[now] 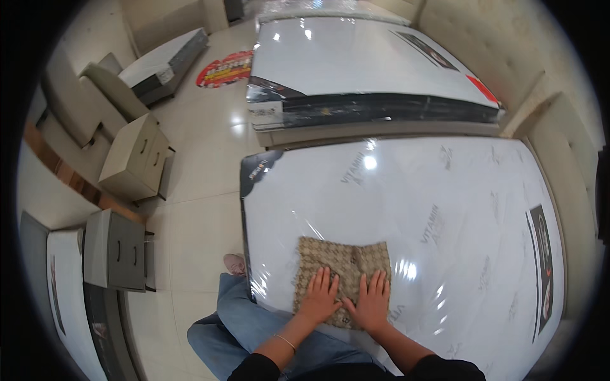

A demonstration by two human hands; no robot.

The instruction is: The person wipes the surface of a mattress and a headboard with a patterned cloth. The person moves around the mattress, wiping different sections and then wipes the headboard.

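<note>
A brown patterned cloth (pixel 343 252) lies spread, slightly wrinkled, on a white mattress (pixel 457 190) wrapped in clear plastic. My left hand (pixel 320 295) rests flat on the left part of the cloth, fingers pointing away from me. On the cloth's right part lies my right hand (pixel 374 301), palm down, its fingers a little apart. The two thumbs come close together near the middle. Neither hand grips anything. The cloth's near edge is partly hidden by my hands and wrists.
Beyond stands another plastic-wrapped mattress (pixel 333 57) on a bed base. Padded headboards (pixel 562 143) line the right. To the left, across the tiled floor (pixel 205 228), are a cream bedside cabinet (pixel 133 162) and a grey one (pixel 116 252). My jeans-clad legs (pixel 257 309) are at the mattress edge.
</note>
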